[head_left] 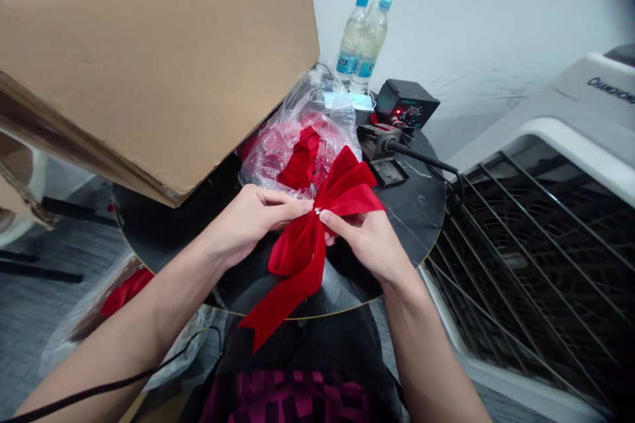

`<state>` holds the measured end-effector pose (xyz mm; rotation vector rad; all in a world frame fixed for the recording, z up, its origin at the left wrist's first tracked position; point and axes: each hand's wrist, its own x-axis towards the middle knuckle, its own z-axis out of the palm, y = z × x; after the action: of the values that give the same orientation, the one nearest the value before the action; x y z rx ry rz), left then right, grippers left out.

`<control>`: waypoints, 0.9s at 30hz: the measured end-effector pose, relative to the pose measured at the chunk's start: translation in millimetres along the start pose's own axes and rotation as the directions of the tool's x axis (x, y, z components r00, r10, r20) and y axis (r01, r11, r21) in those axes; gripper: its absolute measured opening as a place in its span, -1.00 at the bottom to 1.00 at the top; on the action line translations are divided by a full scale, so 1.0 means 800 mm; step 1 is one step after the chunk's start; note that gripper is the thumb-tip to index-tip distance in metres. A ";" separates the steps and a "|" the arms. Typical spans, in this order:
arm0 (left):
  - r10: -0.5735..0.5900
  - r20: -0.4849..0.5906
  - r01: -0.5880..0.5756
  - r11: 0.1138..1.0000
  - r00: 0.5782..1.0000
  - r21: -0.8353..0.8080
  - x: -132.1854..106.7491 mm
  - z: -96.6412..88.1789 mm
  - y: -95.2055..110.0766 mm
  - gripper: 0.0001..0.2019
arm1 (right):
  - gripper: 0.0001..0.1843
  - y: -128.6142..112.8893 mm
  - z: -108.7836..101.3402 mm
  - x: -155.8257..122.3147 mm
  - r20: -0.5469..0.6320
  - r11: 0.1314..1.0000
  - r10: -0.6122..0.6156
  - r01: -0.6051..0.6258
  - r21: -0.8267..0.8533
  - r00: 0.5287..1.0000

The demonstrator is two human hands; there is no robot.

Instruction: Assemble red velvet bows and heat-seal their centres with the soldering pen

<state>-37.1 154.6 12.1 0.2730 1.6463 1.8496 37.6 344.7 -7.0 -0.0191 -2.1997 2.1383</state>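
Observation:
A red ribbon bow [302,251] with long tails is held up over the near part of the round black table [173,231]. My left hand [253,218] pinches the bow at its centre from the left, thumb and forefinger closed. From the right, my right hand [367,231] grips the same centre, its thumb on top and its other fingers partly hidden behind the loops. A small pale, shiny spot shows between the two thumbs; I cannot make out what it is. Just behind the bow lies a clear plastic bag [268,152] with red ribbon pieces inside.
A large cardboard box [163,73] overhangs the table's left side. At the back stand two water bottles [351,39], a black control box [407,104] with a red light, and a corded tool on a holder [380,142]. A white grilled appliance [526,125] is at right.

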 end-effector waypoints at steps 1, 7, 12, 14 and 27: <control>-0.048 0.009 0.049 0.997 0.999 -0.056 0.000 -0.001 0.000 -0.89 | -0.70 -0.003 -0.001 -0.001 0.018 1.000 -0.009 0.009 -0.005 1.000; -0.077 -0.022 0.072 0.984 0.997 -0.160 0.001 0.003 -0.007 -0.82 | -0.70 -0.012 -0.002 -0.005 0.066 0.998 -0.010 0.014 -0.062 0.998; -0.082 -0.028 0.075 0.978 0.996 -0.193 0.000 0.008 -0.013 -0.69 | -0.68 -0.012 -0.001 -0.006 0.045 0.996 -0.019 0.023 -0.091 0.999; -0.088 -0.005 0.085 0.973 0.996 -0.212 -0.001 0.012 -0.016 -0.66 | -0.68 -0.011 0.000 -0.006 0.036 0.995 -0.023 0.026 -0.093 0.999; -0.040 -0.023 0.040 0.999 0.999 -0.006 -0.001 0.014 -0.021 -0.71 | -0.71 0.002 -0.002 -0.024 -0.052 0.990 0.089 -0.094 -0.107 0.995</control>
<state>-25.0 163.6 -1.9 0.2152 1.6501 1.8341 57.0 344.8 -9.6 -0.1788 -2.3293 2.0356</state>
